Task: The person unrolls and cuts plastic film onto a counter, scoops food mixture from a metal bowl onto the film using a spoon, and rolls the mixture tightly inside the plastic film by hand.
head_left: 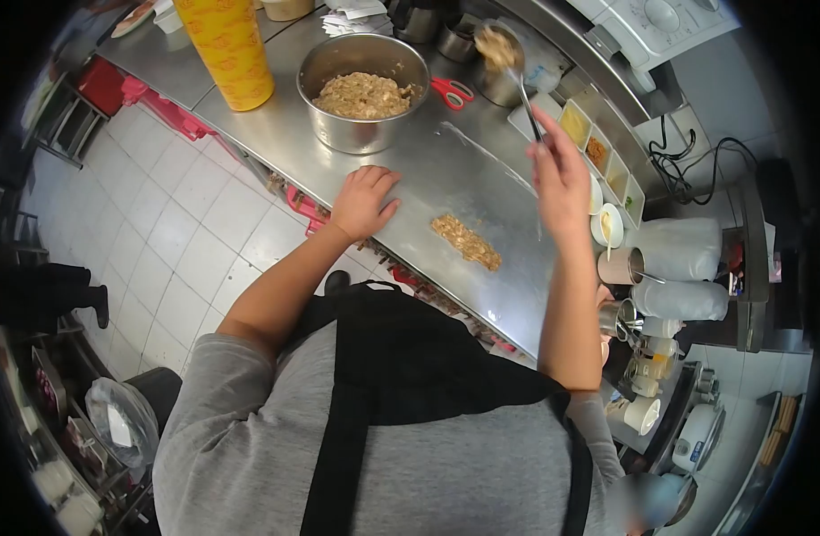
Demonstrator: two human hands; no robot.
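Note:
My right hand (563,179) is raised above the counter, closed around the handle of a spoon (529,100). A lump of light brown mixture (496,46) sits on the spoon's end. My left hand (365,198) lies flat on the near edge of the steel counter (401,192), fingers stretched out and holding nothing. Just beyond it stands a steel pot (361,136), partly filled with minced mixture (365,95). A flat, elongated strip of mixture (465,241) lies on the counter between my hands.
Red-handled scissors (452,92) lie beside the pot. A yellow patterned cylinder (224,54) stands to its left. Along the right edge are a divided tray of ingredients (597,152), a small white bowl (606,225) and plastic-wrapped stacks (678,250). Another person (651,500) is at lower right.

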